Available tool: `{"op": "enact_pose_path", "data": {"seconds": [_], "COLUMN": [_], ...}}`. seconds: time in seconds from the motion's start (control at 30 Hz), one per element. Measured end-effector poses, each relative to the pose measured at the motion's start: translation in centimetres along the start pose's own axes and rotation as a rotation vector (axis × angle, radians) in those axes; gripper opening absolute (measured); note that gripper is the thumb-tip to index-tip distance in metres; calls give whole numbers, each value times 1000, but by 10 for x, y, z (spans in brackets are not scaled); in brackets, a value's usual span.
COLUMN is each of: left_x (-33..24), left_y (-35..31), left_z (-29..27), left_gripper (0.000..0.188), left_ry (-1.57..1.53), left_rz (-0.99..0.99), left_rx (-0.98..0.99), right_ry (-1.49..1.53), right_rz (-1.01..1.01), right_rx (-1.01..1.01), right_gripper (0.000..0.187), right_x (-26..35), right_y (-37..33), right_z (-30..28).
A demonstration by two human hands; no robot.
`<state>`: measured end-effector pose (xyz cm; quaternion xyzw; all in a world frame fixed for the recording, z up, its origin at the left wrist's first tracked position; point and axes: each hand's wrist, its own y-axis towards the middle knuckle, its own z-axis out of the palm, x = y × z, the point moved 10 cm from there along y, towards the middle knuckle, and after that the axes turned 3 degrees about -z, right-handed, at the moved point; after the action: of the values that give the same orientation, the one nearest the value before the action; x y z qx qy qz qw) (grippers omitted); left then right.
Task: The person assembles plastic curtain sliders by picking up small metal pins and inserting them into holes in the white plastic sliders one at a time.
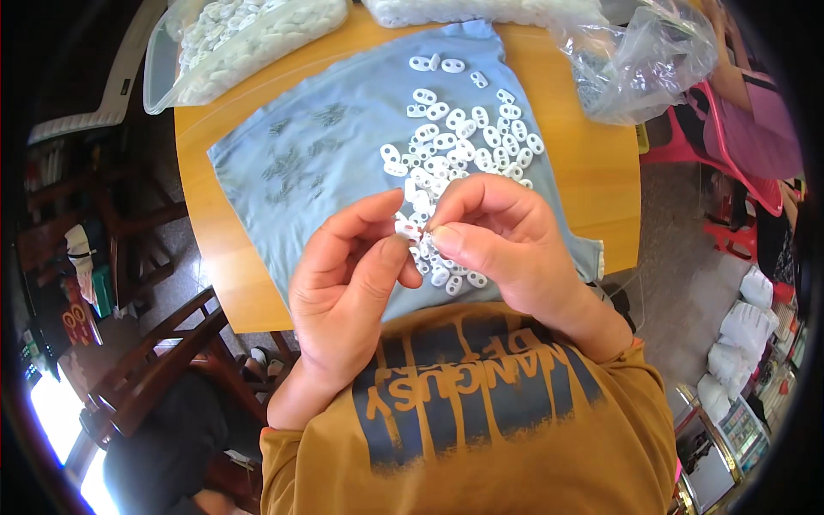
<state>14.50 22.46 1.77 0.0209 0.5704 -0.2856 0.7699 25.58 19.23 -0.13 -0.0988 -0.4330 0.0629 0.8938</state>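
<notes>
Your left hand (348, 275) and right hand (498, 236) meet just above the near edge of the pale blue cloth (326, 154), fingertips pinched together on a small white oval plastic piece (408, 229). Both hands are closed in a fine grip on it; whether each holds a separate piece cannot be told, since your fingers cover most of it.

The loose heap of matching white pieces (459, 142) lies on the cloth just beyond your hands, spreading to the far right. A scatter of small dark metal bits (296, 159) lies on the cloth to the left.

In my judgement, good practice here is to keep the piece pinched by its edges, work low over the cloth so that a dropped part lands there, and keep your elbows clear of the heap.

The round wooden surface (592, 172) carries clear plastic bags of white pieces (240, 39) at the far edge, cut off by the frame. The crumpled bag at far right (639, 56) shows no clear contents.
</notes>
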Motion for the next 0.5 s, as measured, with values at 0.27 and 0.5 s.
{"op": "enact_pose_path", "data": {"seconds": [0.27,0.5], "left_x": [1,-1], "left_y": [3,3], "left_z": [2,1], "left_gripper": [20,17], "left_ry": [-34,29], "left_rz": [-6,36], "left_rx": [29,23], "right_ry": [-116,-280], "right_rz": [-52,-213], "right_rx": [-5,-14], "right_gripper": [6,8], "right_x": [9,17], "right_y": [0,0], "right_z": [-2,0]}}
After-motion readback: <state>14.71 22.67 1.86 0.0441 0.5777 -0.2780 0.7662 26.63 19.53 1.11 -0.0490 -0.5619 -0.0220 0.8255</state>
